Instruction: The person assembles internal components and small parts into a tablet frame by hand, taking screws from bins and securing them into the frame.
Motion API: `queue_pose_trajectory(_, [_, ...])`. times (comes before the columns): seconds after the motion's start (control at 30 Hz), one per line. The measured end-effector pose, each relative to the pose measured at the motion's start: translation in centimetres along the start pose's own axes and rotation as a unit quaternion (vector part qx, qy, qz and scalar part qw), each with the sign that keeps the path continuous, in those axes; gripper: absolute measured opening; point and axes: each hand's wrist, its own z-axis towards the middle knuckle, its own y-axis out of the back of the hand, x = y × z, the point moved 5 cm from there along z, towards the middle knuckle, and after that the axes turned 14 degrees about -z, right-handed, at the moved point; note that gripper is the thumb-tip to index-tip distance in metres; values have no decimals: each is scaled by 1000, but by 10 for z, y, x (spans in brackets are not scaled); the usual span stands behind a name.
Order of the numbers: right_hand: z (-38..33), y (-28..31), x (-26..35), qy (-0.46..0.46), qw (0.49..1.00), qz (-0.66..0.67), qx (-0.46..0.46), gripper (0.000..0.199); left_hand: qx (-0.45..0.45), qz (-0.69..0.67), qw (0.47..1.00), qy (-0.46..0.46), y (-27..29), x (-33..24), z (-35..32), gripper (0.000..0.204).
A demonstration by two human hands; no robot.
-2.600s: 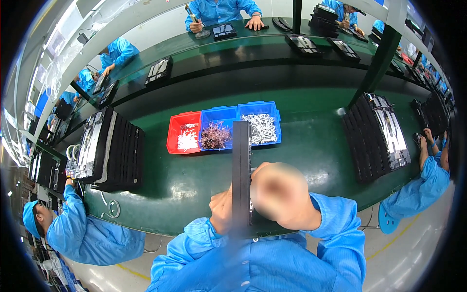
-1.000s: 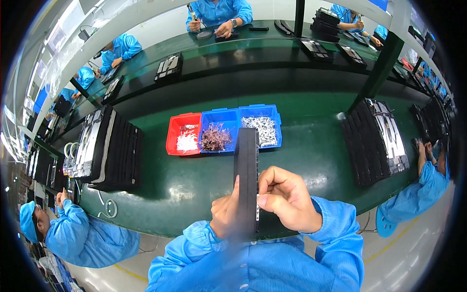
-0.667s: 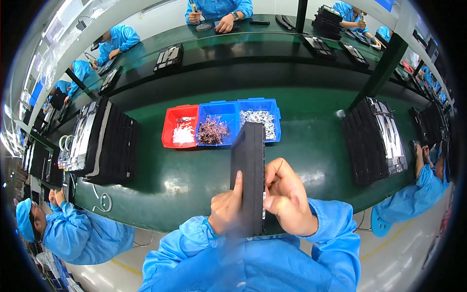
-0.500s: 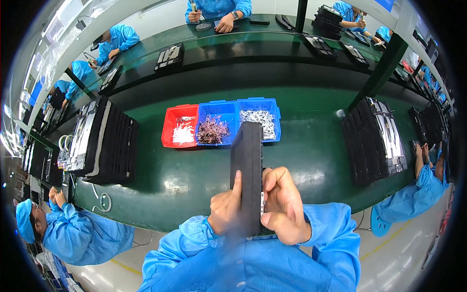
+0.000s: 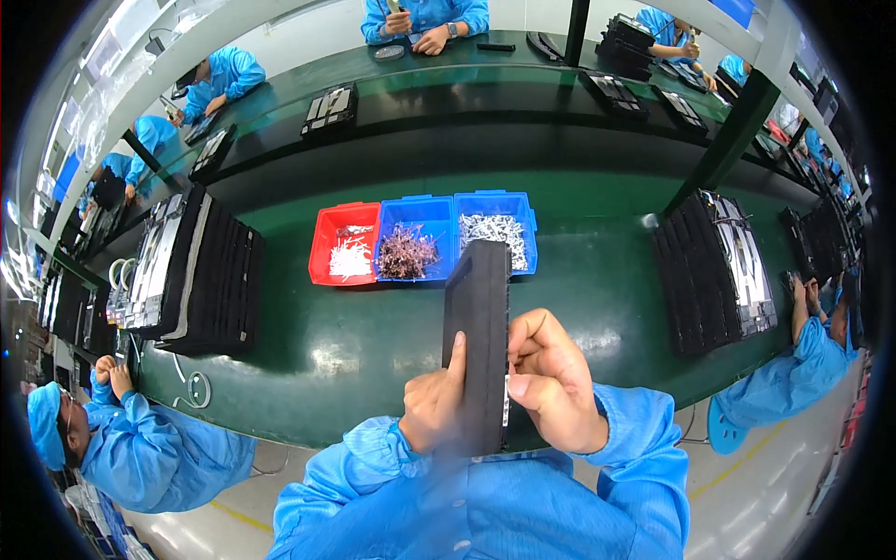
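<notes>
Three small plastic bins sit side by side at the upper middle of the frame on the green desk (image 5: 597,308): a red plastic bin (image 5: 345,243) holding white parts, a middle blue plastic bin (image 5: 413,237) holding a tangle of dark brownish pieces, and a right blue plastic bin (image 5: 497,230) holding silvery metal parts. Just below them, at centre, a long flat black panel (image 5: 478,327) stands on edge, its narrow side up. The left hand (image 5: 431,403) and right hand (image 5: 548,383) are both closed around its lower end.
</notes>
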Motion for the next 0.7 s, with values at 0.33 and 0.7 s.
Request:
queue_pose_trajectory(0.33, [3,3,3,-35,999,-8,20,39,6,26,1000,-7,0,-4,8,65])
queue_pose_trajectory(0.7, [-18,-15,-4,113,993,46,10,52,-8,-106,988,111,-10,24,-41,31])
